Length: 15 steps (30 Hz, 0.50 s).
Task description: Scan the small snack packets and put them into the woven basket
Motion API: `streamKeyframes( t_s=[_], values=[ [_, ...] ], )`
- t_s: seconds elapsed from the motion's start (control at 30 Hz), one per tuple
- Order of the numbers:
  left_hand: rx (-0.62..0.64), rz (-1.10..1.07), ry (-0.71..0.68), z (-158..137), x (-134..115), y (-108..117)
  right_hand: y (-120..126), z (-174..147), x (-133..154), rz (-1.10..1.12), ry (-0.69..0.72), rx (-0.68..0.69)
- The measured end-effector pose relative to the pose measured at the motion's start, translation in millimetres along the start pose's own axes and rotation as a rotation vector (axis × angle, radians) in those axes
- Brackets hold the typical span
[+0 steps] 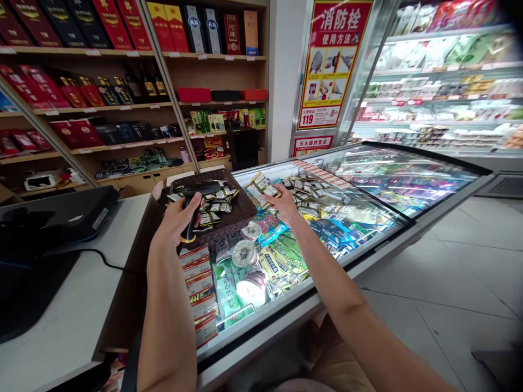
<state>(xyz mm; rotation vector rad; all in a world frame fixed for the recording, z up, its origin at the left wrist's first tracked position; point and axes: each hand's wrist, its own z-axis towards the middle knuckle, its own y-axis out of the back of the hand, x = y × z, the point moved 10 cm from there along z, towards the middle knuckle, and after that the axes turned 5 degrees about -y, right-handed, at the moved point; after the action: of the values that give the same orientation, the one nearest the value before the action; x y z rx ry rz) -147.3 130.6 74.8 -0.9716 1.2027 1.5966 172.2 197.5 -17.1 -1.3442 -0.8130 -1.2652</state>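
My left hand is wrapped round the handle of a black barcode scanner, which points to the right over a brown woven basket. Small snack packets in black, white and gold lie in that basket. Between the fingers of my right hand is one more snack packet, raised above the freezer's glass top. A pile of similar packets rests on the glass just beyond that hand.
The chest freezer holds tubs and bagged frozen goods under its glass. At left a white counter carries black equipment and a cable. Shelves of boxed goods line the back wall. A lit display fridge stands at the right.
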Motion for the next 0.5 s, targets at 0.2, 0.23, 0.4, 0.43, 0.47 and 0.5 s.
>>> streamKeyframes(
  t_s=[0.2, 0.23, 0.4, 0.43, 0.47, 0.5],
  values=[
    [0.266, 0.047, -0.016, -3.8, -3.2, -48.8, 31.9, -3.6, -21.0, 0.196, -0.084, -0.035],
    [0.301, 0.065, -0.009, -5.5, -3.5, -55.8, 31.8, -2.9, -24.5, 0.200, -0.104, -0.037],
    [0.383, 0.112, 0.033, -13.3, -5.7, -78.5, 37.4, 0.8, -29.2, 0.175, -0.099, -0.091],
    [0.389, 0.113, 0.038, -13.7, -5.3, -80.9, 40.1, 0.8, -26.9, 0.161, -0.073, -0.109],
    [0.394, 0.116, 0.042, -13.7, -4.3, -82.6, 42.5, 0.5, -24.1, 0.146, -0.046, -0.124],
    [0.399, 0.115, 0.044, -13.3, -3.1, -83.9, 44.7, -0.1, -21.2, 0.128, -0.021, -0.138]
  ],
)
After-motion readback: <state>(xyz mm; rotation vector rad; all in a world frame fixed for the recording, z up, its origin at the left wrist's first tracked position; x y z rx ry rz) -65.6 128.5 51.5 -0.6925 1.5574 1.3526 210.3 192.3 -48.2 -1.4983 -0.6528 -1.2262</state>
